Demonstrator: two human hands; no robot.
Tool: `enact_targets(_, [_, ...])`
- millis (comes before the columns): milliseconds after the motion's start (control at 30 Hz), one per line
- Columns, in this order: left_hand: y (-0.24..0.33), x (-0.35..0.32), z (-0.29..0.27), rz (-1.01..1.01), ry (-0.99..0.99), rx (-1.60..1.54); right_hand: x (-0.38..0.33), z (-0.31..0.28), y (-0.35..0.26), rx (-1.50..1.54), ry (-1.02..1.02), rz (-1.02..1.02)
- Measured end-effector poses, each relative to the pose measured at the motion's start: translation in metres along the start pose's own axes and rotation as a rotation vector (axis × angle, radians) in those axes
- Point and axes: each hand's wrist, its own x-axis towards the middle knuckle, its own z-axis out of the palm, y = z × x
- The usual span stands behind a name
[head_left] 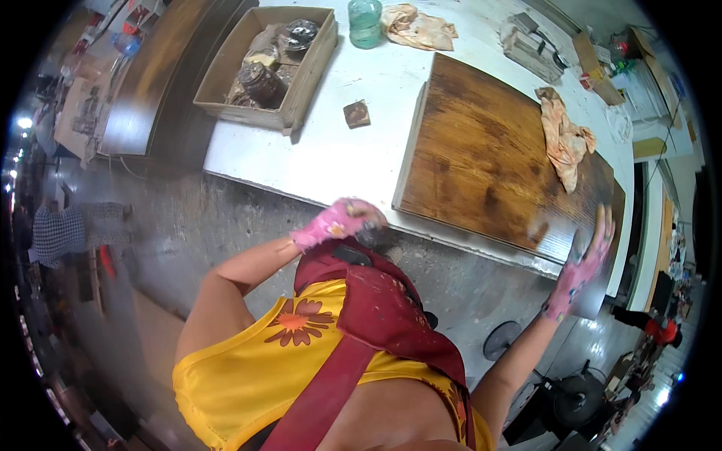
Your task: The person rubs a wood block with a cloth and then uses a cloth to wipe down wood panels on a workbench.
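A brown wood-grain board lies on a white-topped table, its surface shiny near the right front corner. At that corner is my right hand, in a pink patterned glove with bare fingertips, fingers stretched out and nothing seen in them. A stained cloth is crumpled on the board's right side. My left hand, in a matching glove, hovers at the table's front edge, left of the board. Its fingers bend downward and are blurred, so whether they hold anything is hidden. A small brown square piece lies on the table.
An open box with dirty jars stands at the table's left. Behind are a greenish plastic jar, another stained cloth and a grey box. Dark wooden panels stand at the far left; a black fan-like machine is lower right.
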Motion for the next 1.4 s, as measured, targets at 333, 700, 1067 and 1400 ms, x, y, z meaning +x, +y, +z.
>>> enact_targets(333, [0.001, 0.099, -0.093, 0.249, 0.901, 0.665, 0.092, 0.145, 0.065, -0.187, -0.184, -0.076])
enact_targets(700, [0.03, 0.103, -0.105, 0.179, 0.606, -0.465, 0.087, 0.142, 0.041, -0.022, -0.116, -0.007])
enact_targets(1067, [0.045, 0.055, -0.095, 0.416, -0.169, -1.585, 0.092, 0.143, 0.047, 0.075, -0.138, -0.009])
enact_targets(1400, [0.077, 0.049, -0.06, 0.406, -0.133, -1.762, 0.083, 0.129, 0.021, 0.084, -0.213, -0.099])
